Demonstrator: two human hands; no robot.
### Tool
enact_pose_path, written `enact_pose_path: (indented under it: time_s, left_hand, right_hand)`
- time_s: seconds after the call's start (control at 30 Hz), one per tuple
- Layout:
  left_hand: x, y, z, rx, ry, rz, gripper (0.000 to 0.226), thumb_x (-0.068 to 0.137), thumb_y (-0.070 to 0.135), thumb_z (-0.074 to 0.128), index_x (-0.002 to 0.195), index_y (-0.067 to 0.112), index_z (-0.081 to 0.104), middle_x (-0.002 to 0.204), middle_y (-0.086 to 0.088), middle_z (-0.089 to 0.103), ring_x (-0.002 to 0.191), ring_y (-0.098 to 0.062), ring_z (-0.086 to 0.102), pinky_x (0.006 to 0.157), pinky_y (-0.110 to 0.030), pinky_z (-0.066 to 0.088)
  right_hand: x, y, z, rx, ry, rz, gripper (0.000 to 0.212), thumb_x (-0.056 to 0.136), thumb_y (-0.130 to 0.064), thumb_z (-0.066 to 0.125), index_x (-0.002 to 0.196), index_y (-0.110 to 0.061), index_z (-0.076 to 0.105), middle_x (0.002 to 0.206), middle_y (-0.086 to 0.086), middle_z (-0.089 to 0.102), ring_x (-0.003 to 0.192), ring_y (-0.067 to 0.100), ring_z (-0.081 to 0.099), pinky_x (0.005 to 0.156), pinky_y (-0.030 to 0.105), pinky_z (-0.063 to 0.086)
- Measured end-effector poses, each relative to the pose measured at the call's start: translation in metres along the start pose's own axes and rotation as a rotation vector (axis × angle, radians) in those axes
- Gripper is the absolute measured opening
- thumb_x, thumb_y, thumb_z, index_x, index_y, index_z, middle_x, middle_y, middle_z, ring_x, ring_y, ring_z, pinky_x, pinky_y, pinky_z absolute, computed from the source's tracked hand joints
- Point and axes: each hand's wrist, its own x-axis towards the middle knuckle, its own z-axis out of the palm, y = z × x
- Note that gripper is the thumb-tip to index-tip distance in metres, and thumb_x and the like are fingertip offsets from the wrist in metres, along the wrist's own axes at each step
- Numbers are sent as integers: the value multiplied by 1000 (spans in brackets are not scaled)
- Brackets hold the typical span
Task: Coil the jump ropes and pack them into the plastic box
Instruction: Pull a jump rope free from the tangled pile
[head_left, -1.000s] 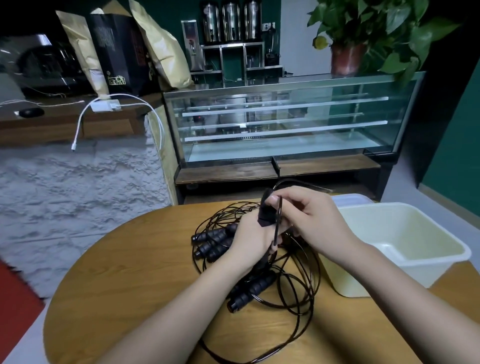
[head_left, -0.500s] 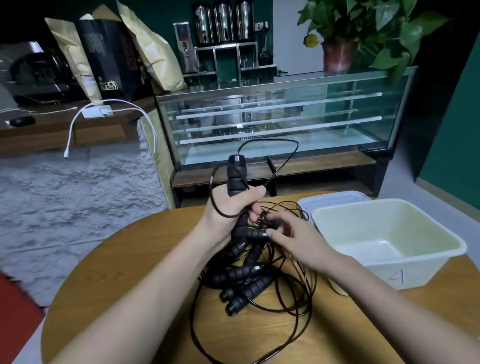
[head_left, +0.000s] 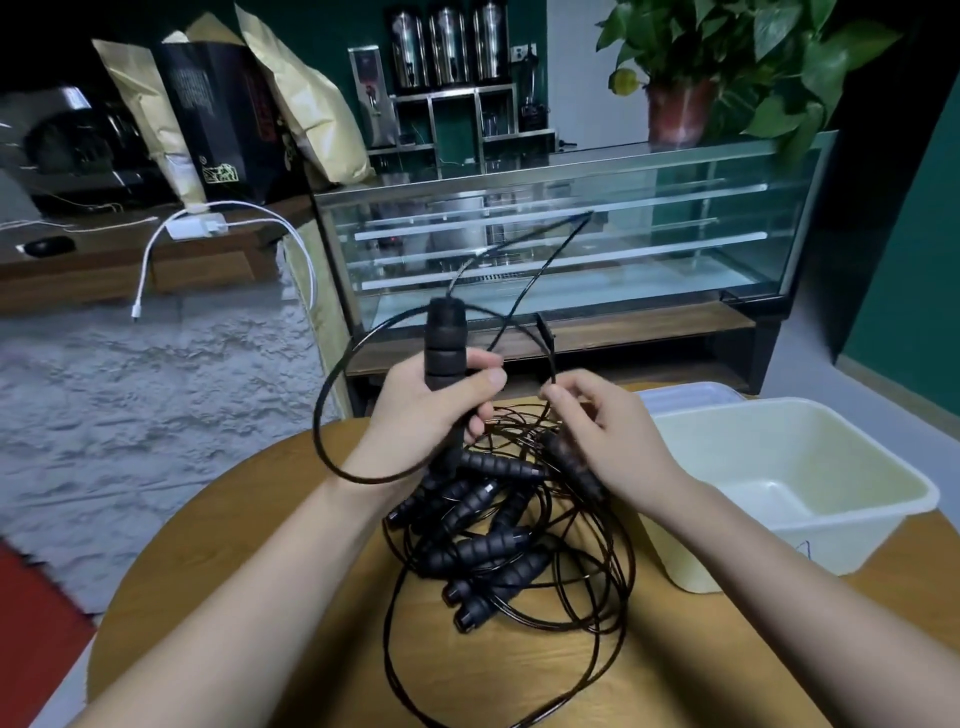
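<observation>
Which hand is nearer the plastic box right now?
Right. The right hand pinches a cord just beside the plastic box; the left hand grips a raised handle farther away.

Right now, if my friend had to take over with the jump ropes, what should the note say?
Left hand grips one black handle upright above the table. Right hand pinches a thin cord.
The other ropes lie in a tangled pile on the table, uncoiled.
The plastic box sits right of the pile with no rope in it.
Done: nothing packed.
Left: coil each rope, put all in the box.
</observation>
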Motion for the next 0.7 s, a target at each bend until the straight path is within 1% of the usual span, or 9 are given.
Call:
enact_pose_path:
  time_s: [0.1, 0.2, 0.27, 0.33, 0.4, 0.47, 0.53, 0.6, 0.7]
  left_hand:
    - [-2, -17, 5, 67, -32, -15, 29, 90, 10, 75, 117, 19, 70, 63, -4, 62, 50, -13, 52, 50, -22, 45]
    - [-2, -27, 13, 89, -54, -56, 37, 88, 7, 76, 120, 23, 68, 62, -4, 62, 49, -14, 51, 52, -23, 45]
    - [-1, -30, 18, 135, -61, -74, 30, 87, 8, 76, 111, 22, 69, 62, -5, 63, 50, -17, 51, 54, -25, 45]
    - [-1, -33, 23, 177, -71, -87, 14, 86, 9, 76, 94, 19, 70, 61, -5, 64, 50, -17, 53, 56, -26, 45]
    - [-1, -35, 26, 190, -52, -93, 12, 86, 10, 74, 78, 17, 69, 61, -5, 65, 50, -17, 55, 56, -25, 45]
    - [-1, -35, 26, 178, 1, -95, 11, 88, 10, 73, 78, 8, 69, 61, -6, 66, 50, -15, 56, 53, -23, 45]
    - [0, -31, 24, 134, 57, -83, 10, 90, 9, 73, 87, 0, 70, 62, -7, 68, 50, -14, 58, 50, -22, 45]
    - [0, -23, 20, 57, 90, -64, 12, 90, 7, 72, 93, -5, 70, 63, -10, 67, 50, -14, 57, 49, -20, 46]
    - [-1, -8, 14, -10, 97, -29, 7, 90, 5, 73, 89, -1, 69, 62, -10, 66, 49, -14, 57, 48, -20, 47]
  right_hand:
    - [6, -27, -8, 77, 31, -66, 16, 104, -26, 51, 95, -21, 64, 73, 7, 67, 56, 14, 65, 49, 25, 48]
    - [11, -47, -11, 105, 51, -154, 16, 104, -23, 49, 97, -20, 63, 72, -3, 66, 62, 16, 67, 55, 30, 50]
    - [13, -59, -12, 139, 57, -185, 19, 105, -24, 48, 101, -15, 65, 77, -9, 66, 68, 13, 68, 59, 30, 52]
    - [11, -71, -13, 204, 44, -172, 21, 105, -22, 49, 105, -11, 67, 80, -3, 66, 69, 8, 67, 58, 24, 53]
    - [8, -78, -15, 267, 30, -188, 21, 105, -23, 49, 107, -11, 67, 83, 4, 66, 72, 12, 68, 58, 25, 53]
    - [5, -79, -17, 274, 33, -218, 20, 104, -25, 50, 108, -14, 66, 82, 0, 65, 71, 13, 67, 62, 30, 53]
    - [3, -72, -18, 294, 38, -213, 13, 103, -24, 54, 108, -17, 63, 79, -2, 66, 66, 13, 65, 57, 35, 54]
    - [-1, -62, -17, 294, 34, -170, 11, 100, -19, 59, 110, -21, 62, 83, 3, 67, 70, 19, 67, 53, 42, 56]
    - [-9, -37, -6, 214, -33, -74, 19, 97, -20, 61, 113, -30, 60, 87, 1, 67, 73, 22, 69, 57, 43, 59]
